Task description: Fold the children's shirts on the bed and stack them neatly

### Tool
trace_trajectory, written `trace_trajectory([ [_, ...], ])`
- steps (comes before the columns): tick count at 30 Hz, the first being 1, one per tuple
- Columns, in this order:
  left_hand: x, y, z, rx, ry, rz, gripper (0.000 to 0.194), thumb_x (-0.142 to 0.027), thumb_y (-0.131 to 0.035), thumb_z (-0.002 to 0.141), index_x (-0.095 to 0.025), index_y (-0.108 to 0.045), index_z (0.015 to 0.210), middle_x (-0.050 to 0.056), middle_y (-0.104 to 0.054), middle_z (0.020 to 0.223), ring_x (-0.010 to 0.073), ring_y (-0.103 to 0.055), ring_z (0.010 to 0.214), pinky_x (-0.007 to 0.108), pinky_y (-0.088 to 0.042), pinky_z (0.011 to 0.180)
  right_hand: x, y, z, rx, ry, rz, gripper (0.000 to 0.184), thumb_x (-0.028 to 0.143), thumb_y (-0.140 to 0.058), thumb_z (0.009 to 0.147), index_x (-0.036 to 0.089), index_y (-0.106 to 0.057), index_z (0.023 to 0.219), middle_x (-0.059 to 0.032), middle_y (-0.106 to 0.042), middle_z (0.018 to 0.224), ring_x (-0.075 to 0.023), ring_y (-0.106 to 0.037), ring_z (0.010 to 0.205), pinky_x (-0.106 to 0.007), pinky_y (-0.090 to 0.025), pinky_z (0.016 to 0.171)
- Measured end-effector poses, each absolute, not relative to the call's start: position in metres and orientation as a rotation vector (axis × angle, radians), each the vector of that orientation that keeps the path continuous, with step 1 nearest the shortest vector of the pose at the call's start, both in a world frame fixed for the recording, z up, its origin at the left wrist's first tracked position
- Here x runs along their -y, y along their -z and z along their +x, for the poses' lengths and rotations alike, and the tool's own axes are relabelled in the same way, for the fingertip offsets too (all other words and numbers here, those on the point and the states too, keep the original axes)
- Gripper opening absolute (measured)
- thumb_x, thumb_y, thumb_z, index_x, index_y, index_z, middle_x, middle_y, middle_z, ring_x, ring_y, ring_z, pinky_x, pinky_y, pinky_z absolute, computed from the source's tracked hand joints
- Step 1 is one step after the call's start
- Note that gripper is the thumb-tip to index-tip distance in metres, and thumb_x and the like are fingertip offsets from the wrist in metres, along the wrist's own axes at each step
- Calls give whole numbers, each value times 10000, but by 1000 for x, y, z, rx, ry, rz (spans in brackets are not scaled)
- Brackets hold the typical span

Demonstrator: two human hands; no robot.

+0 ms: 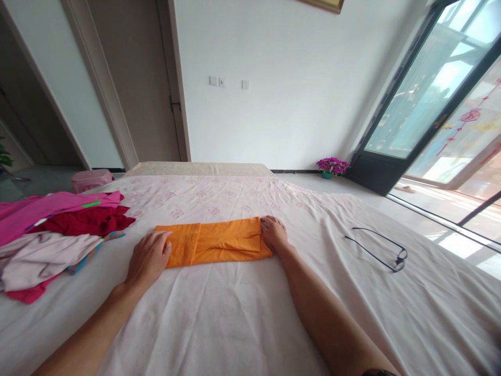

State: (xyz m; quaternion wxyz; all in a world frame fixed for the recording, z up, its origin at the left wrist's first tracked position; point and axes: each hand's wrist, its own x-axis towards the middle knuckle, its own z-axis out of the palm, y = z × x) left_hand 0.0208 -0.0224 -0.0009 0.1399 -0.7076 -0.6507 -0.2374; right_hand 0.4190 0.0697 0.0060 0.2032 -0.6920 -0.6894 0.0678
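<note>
An orange garment, folded into a long flat strip, lies crosswise on the bed sheet. A second layer is folded over its left third, and small creases run across the rest. My left hand is at the strip's left end, fingers together and thumb near the edge, closed on the cloth. At the other end, my right hand has its fingers curled over the right edge. Parts of the fingertips of both hands are hidden against the fabric.
A heap of clothes in pink, red and pale tones lies left. Black-framed glasses rest right on the wrinkled white sheet. Beyond the bed are a pink stool, purple flowers and a glass door.
</note>
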Motion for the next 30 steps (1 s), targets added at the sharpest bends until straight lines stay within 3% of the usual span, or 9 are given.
trace_trajectory([
  [30,18,11,14,1907,644,-2049,409,-292,-362,916,-172,-640,1191,81,-664,1229,229,-614,1139,364,-466,997,-68,-7,416,1964,-107,-1949,385,349,-399,973,318,-609,1294,-24,-530,1422,-235,-483,1259,-381,-317,1059],
])
